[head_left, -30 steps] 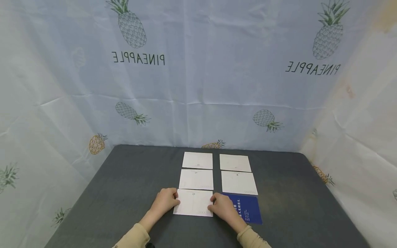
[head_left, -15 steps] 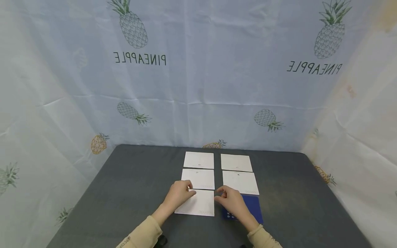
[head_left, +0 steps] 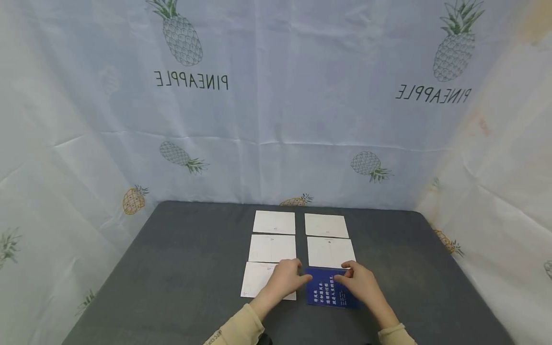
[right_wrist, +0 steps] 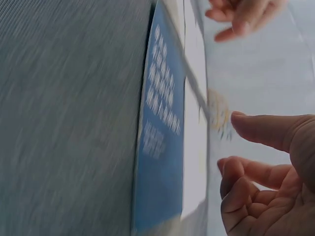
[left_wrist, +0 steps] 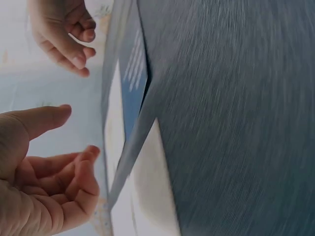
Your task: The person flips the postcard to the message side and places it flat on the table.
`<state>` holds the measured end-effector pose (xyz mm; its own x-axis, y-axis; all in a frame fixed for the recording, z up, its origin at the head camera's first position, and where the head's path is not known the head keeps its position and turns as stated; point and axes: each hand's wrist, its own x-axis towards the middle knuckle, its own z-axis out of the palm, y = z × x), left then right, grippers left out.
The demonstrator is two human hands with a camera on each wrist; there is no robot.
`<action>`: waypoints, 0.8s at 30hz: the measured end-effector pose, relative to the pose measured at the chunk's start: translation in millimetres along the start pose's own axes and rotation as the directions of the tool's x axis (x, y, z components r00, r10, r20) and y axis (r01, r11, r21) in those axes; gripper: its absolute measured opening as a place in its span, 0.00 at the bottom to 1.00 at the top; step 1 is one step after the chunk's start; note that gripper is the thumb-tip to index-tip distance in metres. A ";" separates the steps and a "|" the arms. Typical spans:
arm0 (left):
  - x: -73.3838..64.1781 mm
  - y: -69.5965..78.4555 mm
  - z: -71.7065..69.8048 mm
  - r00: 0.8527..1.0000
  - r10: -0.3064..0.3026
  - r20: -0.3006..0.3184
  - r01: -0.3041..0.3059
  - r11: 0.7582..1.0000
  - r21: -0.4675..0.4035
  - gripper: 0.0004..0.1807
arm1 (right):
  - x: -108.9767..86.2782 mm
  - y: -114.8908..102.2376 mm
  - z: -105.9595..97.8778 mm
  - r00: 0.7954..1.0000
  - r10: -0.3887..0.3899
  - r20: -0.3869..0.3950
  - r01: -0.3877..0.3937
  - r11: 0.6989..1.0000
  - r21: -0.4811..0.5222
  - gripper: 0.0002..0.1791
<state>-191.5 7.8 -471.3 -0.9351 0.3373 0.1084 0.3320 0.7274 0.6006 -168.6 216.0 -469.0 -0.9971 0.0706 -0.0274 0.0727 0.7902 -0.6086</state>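
Observation:
A blue card [head_left: 321,286] with lines of white writing lies on the dark table at the near end of the right column. My left hand [head_left: 281,279] hovers by its left edge, covering part of the nearest white card [head_left: 255,280]; the thumb points toward the blue card. Over the blue card's right part is my right hand [head_left: 363,286]. In both wrist views, thumb and fingers stand apart with nothing between them. The left wrist view shows the blue card [left_wrist: 134,73] lying flat beyond a white card [left_wrist: 153,182].
Two more white cards, one at the back [head_left: 274,222] and one in the middle [head_left: 271,247], continue the left column. Ahead of the blue card lie two others, a far one [head_left: 326,225] and a nearer one [head_left: 330,252]. A pineapple-print curtain [head_left: 276,110] hangs behind the table [head_left: 194,268].
Both hands have left the near white card's side edges and moved right to the blue card. More of the blue card's writing shows now.

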 end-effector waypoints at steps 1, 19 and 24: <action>-0.6 1.9 3.1 1.000 -0.006 0.009 0.006 1.000 -0.001 0.21 | -0.4 5.5 -2.4 1.000 0.013 0.003 -0.013 1.000 -0.013 0.24; -0.6 10.8 20.5 0.985 -0.058 0.160 0.063 0.997 -0.032 0.22 | -11.6 40.0 -4.0 0.992 0.122 0.040 -0.122 0.992 0.017 0.34; 0.5 10.4 22.3 0.981 -0.057 0.183 0.071 0.995 -0.069 0.18 | -12.3 39.6 -2.2 0.992 0.115 0.041 -0.117 0.992 0.039 0.33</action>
<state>-185.7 28.9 -482.7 -0.9140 0.3991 -0.0732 0.2556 0.7065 0.6599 -153.4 247.8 -491.0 -0.9821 0.1363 -0.1301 0.1880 0.7520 -0.6318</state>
